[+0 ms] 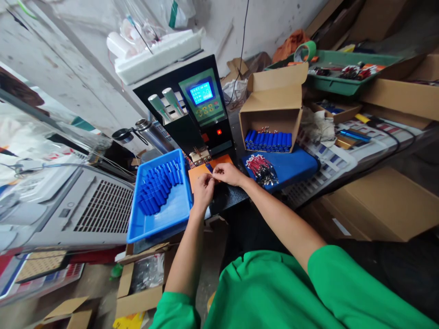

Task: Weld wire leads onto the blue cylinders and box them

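Note:
At the foot of a black spot welder with a lit blue screen, my two hands meet above an orange pad. My left hand is closed in a pinch. My right hand is also pinched, its fingertips almost touching those of the left. A small blue battery cell shows just past the fingertips, below the welder's electrode holder. What the fingers themselves hold is too small to make out. To the right, red and black wire leads lie bunched on a blue surface.
A blue bin with many blue cells stands left of my hands. Behind the leads, an open cardboard box holds stacked cells. A steel flask stands behind the bin. Farther right are a green tray and a large cardboard box.

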`<state>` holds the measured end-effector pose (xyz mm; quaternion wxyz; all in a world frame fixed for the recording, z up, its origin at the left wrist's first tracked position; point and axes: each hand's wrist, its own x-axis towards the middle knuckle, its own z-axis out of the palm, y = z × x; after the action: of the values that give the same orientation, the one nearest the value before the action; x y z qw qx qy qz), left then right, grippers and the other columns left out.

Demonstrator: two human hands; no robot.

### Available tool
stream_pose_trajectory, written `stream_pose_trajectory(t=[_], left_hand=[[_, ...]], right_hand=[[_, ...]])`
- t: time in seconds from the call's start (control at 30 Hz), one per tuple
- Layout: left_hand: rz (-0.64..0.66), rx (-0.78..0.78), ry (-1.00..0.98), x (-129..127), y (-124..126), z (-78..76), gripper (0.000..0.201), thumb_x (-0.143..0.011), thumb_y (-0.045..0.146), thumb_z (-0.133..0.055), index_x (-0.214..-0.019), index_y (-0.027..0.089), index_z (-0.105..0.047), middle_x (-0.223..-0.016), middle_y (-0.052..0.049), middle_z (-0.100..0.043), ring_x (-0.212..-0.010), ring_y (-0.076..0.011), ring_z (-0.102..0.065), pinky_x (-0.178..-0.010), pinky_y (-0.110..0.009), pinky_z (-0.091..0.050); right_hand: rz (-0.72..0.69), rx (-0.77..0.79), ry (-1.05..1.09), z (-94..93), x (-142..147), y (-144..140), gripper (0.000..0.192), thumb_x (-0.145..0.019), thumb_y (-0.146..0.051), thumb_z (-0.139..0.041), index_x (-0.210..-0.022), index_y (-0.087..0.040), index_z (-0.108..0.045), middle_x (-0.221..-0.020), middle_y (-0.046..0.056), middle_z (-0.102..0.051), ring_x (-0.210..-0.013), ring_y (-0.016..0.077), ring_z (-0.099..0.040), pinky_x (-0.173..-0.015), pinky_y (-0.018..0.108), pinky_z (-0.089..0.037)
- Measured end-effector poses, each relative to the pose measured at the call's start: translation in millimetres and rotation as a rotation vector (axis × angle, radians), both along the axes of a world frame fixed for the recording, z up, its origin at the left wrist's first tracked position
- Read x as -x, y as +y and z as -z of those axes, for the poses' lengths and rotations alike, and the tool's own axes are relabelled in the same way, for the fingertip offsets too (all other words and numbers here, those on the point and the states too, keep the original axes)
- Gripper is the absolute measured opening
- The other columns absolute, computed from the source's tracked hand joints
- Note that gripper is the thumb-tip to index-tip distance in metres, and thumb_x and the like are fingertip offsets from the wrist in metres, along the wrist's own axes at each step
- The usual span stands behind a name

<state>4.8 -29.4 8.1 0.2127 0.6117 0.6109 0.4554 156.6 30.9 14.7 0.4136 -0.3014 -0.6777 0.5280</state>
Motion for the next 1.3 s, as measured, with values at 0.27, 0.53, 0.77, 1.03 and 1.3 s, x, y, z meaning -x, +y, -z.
stream_pose_trajectory(t=[0.27, 0.53, 0.77, 1.03, 1.3], left_hand=[[-0.019, -0.224, 0.062, -2, -14, 0.2, 0.011, -0.084, 0.023, -0.064, -0.095, 0.02, -0.065, -0.103, -0.008, -0.063, -0.099, -0.021, -0.062, -0.088, -0.034, -0.053], [0.158, -0.155, 0.251, 2, 7, 9.8, 0.047, -0.089, 0.023, -0.061, -0.136, 0.02, -0.059, -0.117, -0.013, -0.064, -0.101, -0.0232, -0.065, -0.093, -0.041, -0.054], [0.114, -0.147, -0.006, -4, -1, 14.2, 0.037, -0.092, 0.03, -0.061, -0.128, 0.021, -0.06, -0.099, -0.006, -0.069, -0.084, -0.016, -0.066, -0.08, -0.031, -0.054], [-0.08, -0.113, -0.243, -11, -3, -10.9, 0.026, -0.092, 0.043, -0.062, -0.097, 0.018, -0.063, -0.058, 0.005, -0.053, -0.049, -0.0089, -0.049, -0.051, -0.021, -0.039], [-0.045, -0.031, -0.111, -4, 11, -16.0, 0.023, -0.082, 0.039, -0.068, -0.087, 0.017, -0.07, -0.061, 0.003, -0.054, -0.054, -0.0094, -0.048, -0.052, -0.021, -0.038]], right_hand=[[0.04, 0.193, 0.17, -2.9, -5, 3, 0.021, -0.073, -0.036, -0.071, -0.069, -0.017, -0.064, -0.054, -0.004, -0.055, -0.051, 0.0104, -0.047, -0.052, 0.023, -0.037], [0.029, 0.371, 0.373, -6.2, -13, 5, 0.036, -0.068, -0.046, -0.078, -0.061, -0.018, -0.056, -0.049, -0.005, -0.051, -0.042, 0.0056, -0.04, -0.041, 0.019, -0.025], [0.082, 0.437, 0.458, -6.3, -10, 8, 0.041, -0.066, -0.049, -0.082, -0.062, -0.019, -0.055, -0.051, -0.005, -0.05, -0.042, 0.0048, -0.039, -0.038, 0.019, -0.024], [0.114, 0.457, 0.462, -6.8, -6, 9, 0.042, -0.065, -0.049, -0.085, -0.066, -0.018, -0.057, -0.054, -0.006, -0.049, -0.045, 0.0048, -0.039, -0.038, 0.018, -0.022], [0.155, 0.46, 0.419, -5.4, -3, 12, 0.039, -0.068, -0.048, -0.082, -0.066, -0.018, -0.056, -0.051, -0.007, -0.046, -0.044, 0.0052, -0.037, -0.04, 0.018, -0.022]])
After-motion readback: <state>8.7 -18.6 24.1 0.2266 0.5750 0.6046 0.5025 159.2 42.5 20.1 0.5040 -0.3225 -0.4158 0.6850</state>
